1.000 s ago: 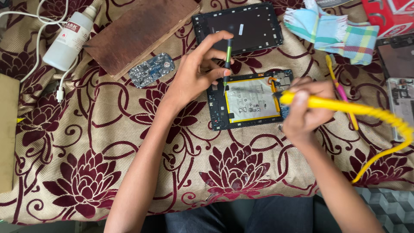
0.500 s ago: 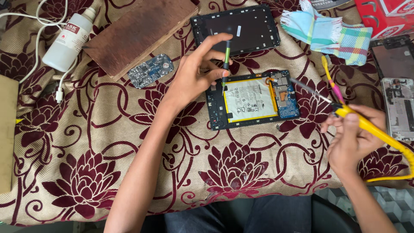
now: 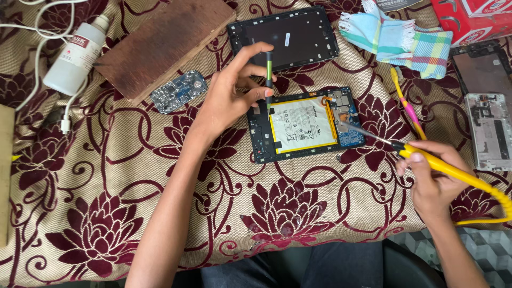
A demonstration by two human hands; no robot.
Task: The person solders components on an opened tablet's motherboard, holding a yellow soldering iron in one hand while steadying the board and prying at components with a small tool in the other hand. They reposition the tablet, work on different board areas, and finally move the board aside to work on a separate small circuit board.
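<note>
Far left, a white plastic bottle (image 3: 74,56) lies on the floral cloth (image 3: 106,213) with a white cable (image 3: 53,101) looping past it. Next along, a brown wooden block (image 3: 160,40), and just below its corner a small bluish circuit board (image 3: 177,91). Now the left hand (image 3: 226,98): fingers curled, thumb and fingertips pinching a slim green-and-black tool (image 3: 269,80) held upright, its tip down at the top left edge of the opened tablet (image 3: 306,125). That tablet lies flat at centre, back off, pale battery (image 3: 302,125) showing, blue board at its right end. Above it sits a black back frame (image 3: 285,37). Moving right, the yellow soldering iron (image 3: 426,160) has its metal tip over the tablet's right side, near the blue board. The right hand (image 3: 434,181) is closed around the yellow handle, coiled cord trailing off right. Above, a checked cloth (image 3: 400,40), a pink-and-yellow tool (image 3: 406,104), and at the far edge another opened device (image 3: 488,128).
</note>
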